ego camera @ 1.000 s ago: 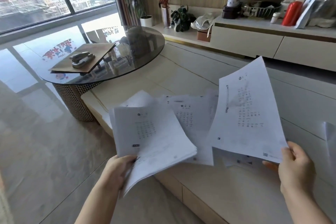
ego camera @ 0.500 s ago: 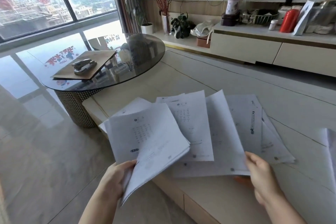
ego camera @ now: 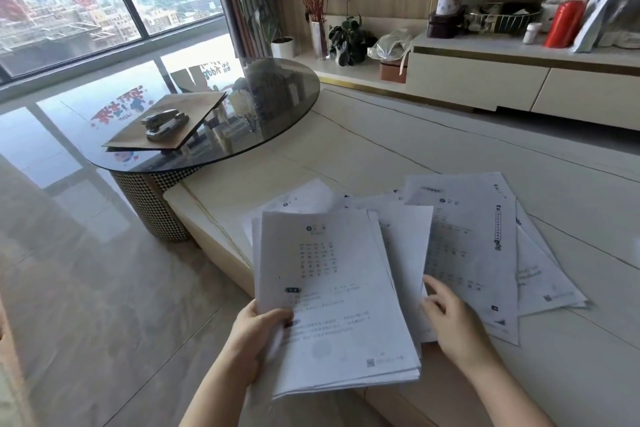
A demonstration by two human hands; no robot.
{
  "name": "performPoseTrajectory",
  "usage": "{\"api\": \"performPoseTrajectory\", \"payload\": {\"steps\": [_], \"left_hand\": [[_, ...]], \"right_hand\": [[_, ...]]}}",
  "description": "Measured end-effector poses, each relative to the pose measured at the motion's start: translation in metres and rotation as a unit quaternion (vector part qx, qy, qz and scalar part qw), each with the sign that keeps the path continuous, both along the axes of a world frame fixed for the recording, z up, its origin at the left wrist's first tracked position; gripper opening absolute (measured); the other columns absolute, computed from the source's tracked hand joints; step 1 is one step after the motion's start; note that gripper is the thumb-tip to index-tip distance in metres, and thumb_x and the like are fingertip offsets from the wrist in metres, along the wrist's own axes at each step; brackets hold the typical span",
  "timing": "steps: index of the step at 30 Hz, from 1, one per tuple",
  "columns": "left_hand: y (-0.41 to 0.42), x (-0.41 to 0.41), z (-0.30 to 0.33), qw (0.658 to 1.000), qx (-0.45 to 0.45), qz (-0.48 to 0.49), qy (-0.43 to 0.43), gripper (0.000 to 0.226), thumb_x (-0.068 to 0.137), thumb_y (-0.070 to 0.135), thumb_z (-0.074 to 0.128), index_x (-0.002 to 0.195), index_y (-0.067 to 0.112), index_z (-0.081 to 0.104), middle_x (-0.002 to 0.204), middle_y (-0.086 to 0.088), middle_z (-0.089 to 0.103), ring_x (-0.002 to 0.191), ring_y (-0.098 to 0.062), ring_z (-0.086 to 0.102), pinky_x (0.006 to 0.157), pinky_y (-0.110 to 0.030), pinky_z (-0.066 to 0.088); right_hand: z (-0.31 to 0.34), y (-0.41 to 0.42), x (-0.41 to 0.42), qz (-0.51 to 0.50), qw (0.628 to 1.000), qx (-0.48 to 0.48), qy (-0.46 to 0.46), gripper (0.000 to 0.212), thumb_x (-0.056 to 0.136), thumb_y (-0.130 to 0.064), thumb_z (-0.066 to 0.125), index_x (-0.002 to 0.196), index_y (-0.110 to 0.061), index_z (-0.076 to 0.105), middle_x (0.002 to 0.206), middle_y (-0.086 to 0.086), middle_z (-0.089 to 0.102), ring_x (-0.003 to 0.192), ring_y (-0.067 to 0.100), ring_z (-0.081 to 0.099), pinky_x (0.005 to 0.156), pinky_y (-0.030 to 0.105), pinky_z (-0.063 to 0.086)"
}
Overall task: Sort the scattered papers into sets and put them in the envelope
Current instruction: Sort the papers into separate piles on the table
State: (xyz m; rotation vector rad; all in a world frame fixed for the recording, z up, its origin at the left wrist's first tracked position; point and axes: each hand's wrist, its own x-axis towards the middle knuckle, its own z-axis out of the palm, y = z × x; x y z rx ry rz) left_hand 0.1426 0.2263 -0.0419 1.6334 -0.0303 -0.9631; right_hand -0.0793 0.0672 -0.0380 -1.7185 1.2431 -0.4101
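Since the frame half a second back, the sheet the right hand (ego camera: 453, 319) was lowering has come to lie flat among the loose papers (ego camera: 474, 253), and the stack (ego camera: 332, 302) in the left hand (ego camera: 256, 340) has swung up squarer to the camera. The left hand grips that stack at its lower left corner, thumb curled over the top page and the other fingers hidden beneath the paper. The right hand rests on the loose papers just right of the stack, fingers fairly straight and spread, pinching nothing that can be made out (its fingertips are partly covered by the stack's edge). The loose papers overlap in a fan on the pale low table (ego camera: 398, 156), their print too blurred to read, and how many sheets lie there cannot be counted. Well apart, on the round glass table (ego camera: 242, 135) to the left, a brown envelope (ego camera: 166, 125) lies with a stapler (ego camera: 165, 118) on top; its flap side is not visible. The back cabinet (ego camera: 485, 76) is crowded with items hard to identify.
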Motion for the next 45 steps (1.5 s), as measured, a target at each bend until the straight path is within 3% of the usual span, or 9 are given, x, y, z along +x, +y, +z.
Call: {"api": "performPoseTrajectory", "payload": {"steps": [7, 13, 19, 27, 30, 34, 37, 39, 45], "left_hand": [[0.009, 0.009, 0.010, 0.994, -0.079, 0.049, -0.064, 0.058, 0.066, 0.000, 0.079, 0.118, 0.011, 0.054, 0.104, -0.014, 0.070, 0.089, -0.030, 0.069, 0.073, -0.038, 0.056], [0.001, -0.004, 0.029, 0.986, -0.118, 0.042, -0.109, 0.038, 0.077, 0.001, 0.073, 0.109, 0.014, 0.059, 0.097, -0.012, 0.073, 0.082, -0.029, 0.071, 0.066, -0.037, 0.058], [-0.014, -0.032, 0.039, 0.986, -0.127, 0.006, -0.106, 0.034, 0.076, 0.002, 0.075, 0.105, 0.011, 0.061, 0.094, -0.013, 0.073, 0.080, -0.030, 0.071, 0.067, -0.039, 0.058], [-0.037, -0.072, 0.049, 0.989, -0.115, -0.047, -0.080, 0.014, 0.094, 0.031, 0.058, 0.100, 0.020, 0.065, 0.090, -0.009, 0.074, 0.080, -0.028, 0.071, 0.077, -0.048, 0.058], [-0.053, -0.096, 0.044, 0.991, -0.099, -0.071, -0.050, 0.022, 0.097, 0.031, 0.051, 0.096, 0.013, 0.065, 0.096, -0.018, 0.070, 0.088, -0.037, 0.067, 0.084, -0.054, 0.054], [-0.076, -0.140, 0.030, 0.990, -0.080, -0.115, -0.020, 0.022, 0.097, 0.024, 0.051, 0.087, 0.006, 0.057, 0.082, -0.017, 0.058, 0.072, -0.027, 0.054, 0.069, -0.042, 0.049], [-0.083, -0.175, 0.021, 0.985, -0.039, -0.166, -0.006, 0.022, 0.098, 0.024, 0.050, 0.086, 0.009, 0.061, 0.077, -0.011, 0.063, 0.066, -0.022, 0.058, 0.065, -0.035, 0.051], [-0.084, -0.195, 0.014, 0.978, -0.008, -0.209, -0.017, 0.021, 0.098, 0.025, 0.051, 0.088, 0.009, 0.061, 0.080, -0.011, 0.063, 0.069, -0.023, 0.059, 0.069, -0.041, 0.054], [-0.087, -0.216, 0.012, 0.932, 0.089, -0.308, -0.167, 0.018, 0.094, 0.021, 0.054, 0.110, 0.013, 0.056, 0.110, -0.012, 0.066, 0.093, -0.027, 0.065, 0.082, -0.043, 0.055]], "right_hand": [[0.009, 0.005, -0.004, -0.024, 0.989, -0.141, 0.047, 0.032, 0.093, -0.020, 0.056, 0.121, -0.005, 0.061, 0.115, 0.011, 0.066, 0.105, 0.025, 0.061, 0.086, 0.029, 0.043], [0.050, 0.023, 0.007, 0.008, 0.988, 0.043, -0.147, 0.043, 0.077, -0.054, 0.053, 0.109, -0.025, 0.060, 0.096, -0.008, 0.069, 0.089, 0.008, 0.066, 0.073, 0.021, 0.050], [0.055, 0.028, -0.003, -0.077, 0.983, -0.100, -0.135, 0.032, 0.069, -0.024, 0.081, 0.088, -0.016, 0.056, 0.077, -0.009, 0.066, 0.071, 0.003, 0.063, 0.053, 0.006, 0.043], [0.052, 0.011, -0.055, -0.122, 0.969, -0.197, -0.082, 0.031, 0.077, -0.029, 0.073, 0.060, -0.011, 0.055, 0.048, 0.001, 0.057, 0.051, 0.025, 0.053, 0.049, 0.017, 0.035], [0.050, 0.001, -0.094, -0.132, 0.970, -0.198, -0.045, 0.048, 0.083, -0.030, 0.066, 0.051, -0.007, 0.038, 0.038, -0.003, 0.035, 0.044, 0.014, 0.031, 0.044, 0.021, 0.026], [0.042, -0.006, -0.158, -0.147, 0.978, -0.148, 0.024, 0.049, 0.089, -0.027, 0.061, 0.052, -0.011, 0.033, 0.042, -0.005, 0.019, 0.043, 0.013, 0.020, 0.047, 0.028, 0.015], [0.030, -0.009, -0.212, -0.173, 0.977, -0.100, 0.072, 0.024, 0.088, -0.012, 0.062, 0.067, -0.002, 0.062, 0.055, 0.012, 0.054, 0.057, 0.034, 0.050, 0.054, 0.029, 0.026], [0.030, -0.004, -0.235, -0.193, 0.976, -0.059, 0.080, 0.014, 0.087, -0.002, 0.057, 0.076, -0.007, 0.065, 0.071, 0.015, 0.066, 0.068, 0.036, 0.061, 0.058, 0.030, 0.033], [0.027, -0.008, -0.259, -0.272, 0.957, 0.052, 0.082, 0.014, 0.082, 0.007, 0.047, 0.071, 0.000, 0.051, 0.066, 0.017, 0.056, 0.059, 0.024, 0.050, 0.058, 0.029, 0.030]]}}
